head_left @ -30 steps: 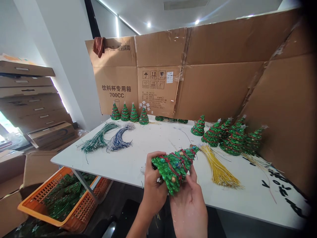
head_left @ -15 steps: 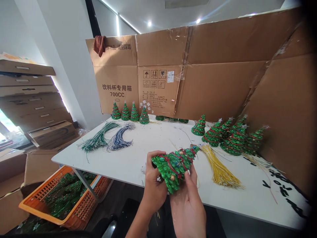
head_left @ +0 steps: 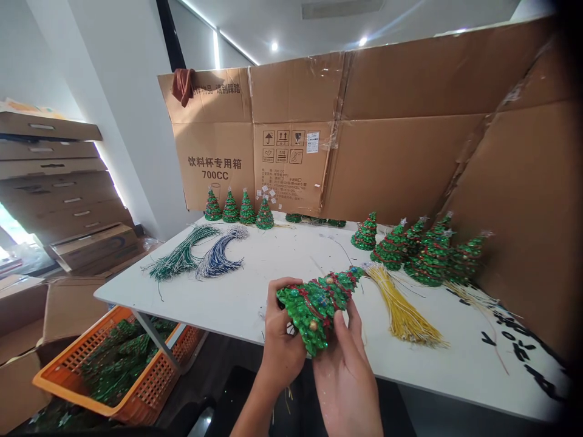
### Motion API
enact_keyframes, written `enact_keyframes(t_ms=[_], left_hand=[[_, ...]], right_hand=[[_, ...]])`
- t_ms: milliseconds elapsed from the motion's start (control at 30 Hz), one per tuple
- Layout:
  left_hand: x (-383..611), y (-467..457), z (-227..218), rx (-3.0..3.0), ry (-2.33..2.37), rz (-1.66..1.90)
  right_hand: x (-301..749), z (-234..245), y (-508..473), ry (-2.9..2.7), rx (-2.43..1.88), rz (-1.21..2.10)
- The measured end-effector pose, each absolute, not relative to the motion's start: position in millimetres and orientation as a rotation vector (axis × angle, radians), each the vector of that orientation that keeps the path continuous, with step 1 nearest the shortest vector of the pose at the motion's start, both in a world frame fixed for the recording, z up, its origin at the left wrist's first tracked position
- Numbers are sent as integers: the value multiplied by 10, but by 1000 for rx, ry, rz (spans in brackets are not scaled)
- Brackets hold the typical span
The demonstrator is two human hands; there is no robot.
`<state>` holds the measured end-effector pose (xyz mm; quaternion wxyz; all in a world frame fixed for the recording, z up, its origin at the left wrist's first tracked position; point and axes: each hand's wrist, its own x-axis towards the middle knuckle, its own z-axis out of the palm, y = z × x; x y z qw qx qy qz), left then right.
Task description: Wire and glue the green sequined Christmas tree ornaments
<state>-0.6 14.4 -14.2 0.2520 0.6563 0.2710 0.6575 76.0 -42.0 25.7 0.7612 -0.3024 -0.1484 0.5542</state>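
Note:
A small green Christmas tree (head_left: 319,303) with red garland and gold and blue beads lies tilted between my two hands, its tip up to the right. My left hand (head_left: 283,337) grips its wide base, the fingers curled over the rim and partly hidden underneath. Under and beside the tree's right side, my right hand (head_left: 348,358) holds it, thumb along the front. Just right of the tip lies a bundle of yellow ties (head_left: 403,309) on the white table (head_left: 291,261).
Green ties (head_left: 180,252) and blue ties (head_left: 223,255) lie at the table's left. Finished-looking trees stand along the back and in a cluster (head_left: 428,252) at right. A cardboard wall (head_left: 396,158) borders the table. An orange basket (head_left: 143,391) of trees sits below left.
Both hands keep their hold on the tree, which has shifted very slightly left in the view. Otherwise the scene looks the same.

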Motion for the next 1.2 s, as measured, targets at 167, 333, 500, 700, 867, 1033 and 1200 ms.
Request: enact_keyframes(t_ms=[167, 333, 500, 700, 867, 1033, 1200], left_hand=[[9, 168, -171, 1800, 748, 1792], [8, 182, -178, 1797, 738, 1787], [-8, 182, -163, 1816, 737, 1774], [-7, 170, -154, 1803, 750, 1800], [-21, 160, -141, 1787, 753, 1779], [-23, 156, -146, 1778, 743, 1758], [-36, 151, -147, 1767, 727, 1749]], right_hand=[[760, 277, -420, -265, -644, 1220], [761, 290, -401, -248, -640, 1230], [748, 264, -401, -280, -650, 1206], [711, 264, -421, -306, -637, 1194], [687, 271, -398, -294, -662, 1171], [698, 252, -402, -300, -664, 1179], [701, 245, -418, -320, -674, 1185]])
